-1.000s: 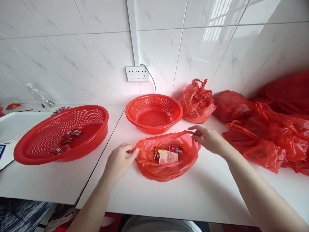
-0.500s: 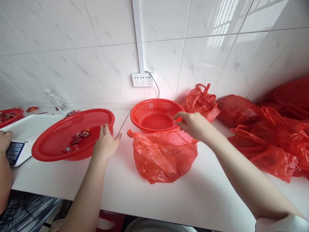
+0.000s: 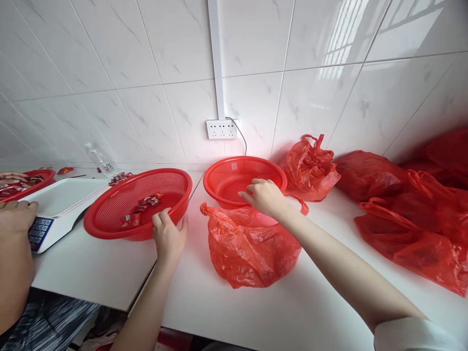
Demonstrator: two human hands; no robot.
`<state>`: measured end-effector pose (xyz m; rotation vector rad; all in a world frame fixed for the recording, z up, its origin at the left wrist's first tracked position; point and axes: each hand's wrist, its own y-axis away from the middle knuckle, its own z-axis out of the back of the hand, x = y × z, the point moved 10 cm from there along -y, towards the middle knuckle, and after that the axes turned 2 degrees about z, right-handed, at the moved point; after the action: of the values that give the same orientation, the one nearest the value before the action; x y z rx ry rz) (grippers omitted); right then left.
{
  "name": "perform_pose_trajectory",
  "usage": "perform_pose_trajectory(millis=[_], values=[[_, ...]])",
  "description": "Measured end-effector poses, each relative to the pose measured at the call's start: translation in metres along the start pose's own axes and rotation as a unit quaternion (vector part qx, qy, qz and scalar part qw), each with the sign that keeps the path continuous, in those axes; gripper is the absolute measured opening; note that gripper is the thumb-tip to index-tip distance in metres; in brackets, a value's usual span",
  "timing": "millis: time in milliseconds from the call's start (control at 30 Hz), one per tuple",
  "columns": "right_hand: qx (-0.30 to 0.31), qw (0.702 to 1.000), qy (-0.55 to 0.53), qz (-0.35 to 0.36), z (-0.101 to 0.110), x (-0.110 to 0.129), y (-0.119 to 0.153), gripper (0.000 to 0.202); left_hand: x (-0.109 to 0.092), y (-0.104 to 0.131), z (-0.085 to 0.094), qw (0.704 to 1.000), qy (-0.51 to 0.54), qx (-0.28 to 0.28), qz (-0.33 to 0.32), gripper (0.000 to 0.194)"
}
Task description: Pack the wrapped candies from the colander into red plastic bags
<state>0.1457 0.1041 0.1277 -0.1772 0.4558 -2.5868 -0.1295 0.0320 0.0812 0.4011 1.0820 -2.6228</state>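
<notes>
My left hand point(image 3: 168, 236) grips the near right rim of a red perforated plastic basket point(image 3: 109, 231), fingers over the rim and thumb outside. The basket stands tilted, with several small red-wrapped packets point(image 3: 141, 209) inside. My right hand point(image 3: 267, 196) hovers, fingers bent and apart, over the front rim of a second red basket point(image 3: 215, 187), which shows no contents. I see nothing in this hand. Right below it, a red plastic bag point(image 3: 252, 253) sits on the white table with its mouth open; its contents are hidden.
At left, another person's hand point(image 3: 18, 214) is by a white scale point(image 3: 60, 222). Another hand point(image 3: 12, 178) reaches into a further red basket point(image 3: 46, 180). A clear bottle point(image 3: 98, 157) leans near the tiled wall. More red bags point(image 3: 373, 170) lie at right. A socket strip point(image 3: 222, 129) is on the wall.
My left hand has closed on the rim, and the basket with the packets has shifted right. My right hand has moved left, from the bag's right side to above its mouth.
</notes>
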Motion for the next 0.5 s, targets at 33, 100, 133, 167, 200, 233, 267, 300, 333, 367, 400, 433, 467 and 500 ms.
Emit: perform_pose_trajectory(millis=[33,100,133,167,200,233,267,300,333,367,400,433,467,500], values=[[0.012,1.0,-0.006,0.017,-0.007,0.008,-0.005,0.047,-0.004,0.003,0.001,1.0,0.024,-0.007,-0.008,0.049],[0.053,0.998,-0.009,0.034,-0.027,0.021,-0.012,0.041,-0.01,0.007,0.0,0.998,0.066,-0.008,-0.022,0.044],[0.074,0.997,-0.004,0.031,-0.037,0.026,-0.015,0.036,-0.011,0.008,-0.001,0.996,0.08,-0.006,-0.026,0.042],[0.088,0.996,0.003,0.023,-0.046,0.028,-0.016,0.028,-0.011,0.009,-0.001,0.996,0.089,-0.006,-0.027,0.04],[0.094,0.995,0.01,0.014,-0.052,0.029,-0.016,0.02,-0.009,0.009,0.0,0.995,0.096,-0.009,-0.027,0.038],[0.094,0.995,0.017,0.005,-0.055,0.029,-0.015,0.015,-0.006,0.009,0.001,0.994,0.102,-0.012,-0.024,0.037],[0.088,0.996,0.024,-0.005,-0.054,0.027,-0.013,0.015,-0.002,0.008,0.003,0.994,0.108,-0.016,-0.018,0.036],[0.079,0.996,0.031,-0.015,-0.05,0.024,-0.01,0.018,0.003,0.007,0.004,0.993,0.116,-0.017,-0.012,0.035],[0.069,0.997,0.037,-0.025,-0.042,0.021,-0.006,0.02,0.008,0.006,0.005,0.992,0.123,-0.019,-0.006,0.035],[0.055,0.997,0.043,-0.03,-0.032,0.018,-0.001,0.02,0.012,0.004,0.006,0.991,0.13,-0.02,-0.002,0.035],[0.039,0.998,0.048,-0.026,-0.019,0.017,0.004,0.02,0.015,0.003,0.007,0.99,0.137,-0.022,-0.001,0.034],[0.019,0.998,0.053,-0.016,-0.004,0.019,0.008,0.019,0.018,0.001,0.008,0.989,0.143,-0.022,-0.002,0.034],[-0.008,0.998,0.057,0.005,0.013,0.023,0.013,0.02,0.019,0.0,0.008,0.989,0.149,-0.021,-0.005,0.034],[-0.038,0.997,0.058,0.027,0.031,0.029,0.018,0.021,0.019,-0.002,0.006,0.988,0.155,-0.015,-0.008,0.034]])
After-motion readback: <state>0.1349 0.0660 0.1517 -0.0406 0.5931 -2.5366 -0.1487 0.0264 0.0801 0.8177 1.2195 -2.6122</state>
